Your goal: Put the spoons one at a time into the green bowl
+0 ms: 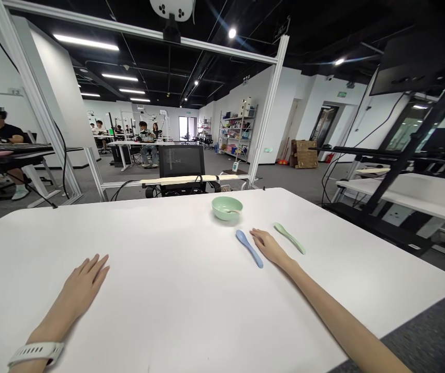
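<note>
My left hand (83,284) lies flat on the left part of the white table (160,290), fingers stretched out, holding nothing. Between two spoons rests my right hand (271,246), its fingers extended on the tabletop and nothing in its grasp. Just left of it is a blue spoon (249,249), bowl end pointing away from me. A light green spoon (290,239) lies to its right, slanting the same way. Beyond the fingertips stands a green bowl (222,211); a pale spoon (234,211) sits inside with its handle against the right side.
A metal frame (271,103) rises behind the table's far edge, with a black office chair (182,161) beyond. Other people sit at desks at the left and in the background. A black stand (393,166) and another white desk (432,194) are on the right.
</note>
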Motion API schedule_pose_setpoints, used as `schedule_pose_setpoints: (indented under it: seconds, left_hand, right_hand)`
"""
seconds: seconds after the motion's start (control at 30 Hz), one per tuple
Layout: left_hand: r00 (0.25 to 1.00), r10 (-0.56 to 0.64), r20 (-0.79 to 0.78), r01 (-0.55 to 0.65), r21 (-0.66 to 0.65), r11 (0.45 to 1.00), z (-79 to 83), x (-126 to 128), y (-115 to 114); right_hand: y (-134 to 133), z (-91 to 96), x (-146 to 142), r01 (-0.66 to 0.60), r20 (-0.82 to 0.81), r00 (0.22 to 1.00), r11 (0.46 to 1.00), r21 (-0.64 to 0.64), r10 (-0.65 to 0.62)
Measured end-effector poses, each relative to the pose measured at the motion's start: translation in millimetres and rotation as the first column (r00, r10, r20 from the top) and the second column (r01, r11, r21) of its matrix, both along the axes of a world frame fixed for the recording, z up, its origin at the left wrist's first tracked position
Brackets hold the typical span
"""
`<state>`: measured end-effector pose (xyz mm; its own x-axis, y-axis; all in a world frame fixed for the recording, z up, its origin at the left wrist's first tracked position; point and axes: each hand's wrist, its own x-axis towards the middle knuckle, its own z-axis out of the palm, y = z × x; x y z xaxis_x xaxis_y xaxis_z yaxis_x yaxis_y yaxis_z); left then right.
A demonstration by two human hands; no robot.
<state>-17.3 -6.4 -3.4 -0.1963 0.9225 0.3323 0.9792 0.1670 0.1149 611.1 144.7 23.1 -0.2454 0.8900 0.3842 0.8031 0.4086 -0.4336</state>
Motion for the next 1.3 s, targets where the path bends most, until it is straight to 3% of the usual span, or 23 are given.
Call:
schedule_pose_setpoints:
  seconds: [0.27, 0.4, 0.63, 0.73, 0.83, 1.07, 1.3]
  left_hand:
    - [1.000, -0.016, -0.005, 0.016, -0.024, 1.000, -0.9, -4, 1]
    - [1.000, -0.012, 0.010, 0.013, -0.073, 0.997, 3.6, 0, 0]
    - [1.000, -0.004, 0.014, 0.005, -0.048, 0.999, 2.3, 1, 0]
    - [1.000, -0.016, -0.002, 0.016, -0.015, 1.000, -0.1, 0, 0]
    - [1.000, -0.014, -0.014, 0.014, -0.012, 1.000, 1.3, 2, -2]
    - [1.000, -0.008, -0.030, 0.007, -0.035, 0.999, 9.6, 10, -5]
    - [0.999, -0.013, -0.031, 0.011, -0.062, 0.998, 11.4, 12, -7]
  right_hand:
    - [-3, 6.1, -1, -0.005, 0.006, 1.000, 1.000, -0.028, 0.005]
    - [3, 20.7, -1, 0.066, 0.011, 0.998, 0.998, 0.006, -0.066]
    - [46, 95.0, -34, 0.098, 0.079, 0.991, 0.987, 0.124, -0.109]
    - [65, 126.5, -60, 0.115, 0.233, 0.965, 0.993, 0.040, -0.121]
    - [78, 145.2, -85, 0.160, 0.382, 0.918, 0.980, -0.122, -0.102]
    - [88, 150.3, -116, 0.233, 0.490, 0.868, 0.936, -0.264, -0.078]
    - [83, 152.1, -126, 0.285, 0.492, 0.857, 0.938, -0.199, -0.155]
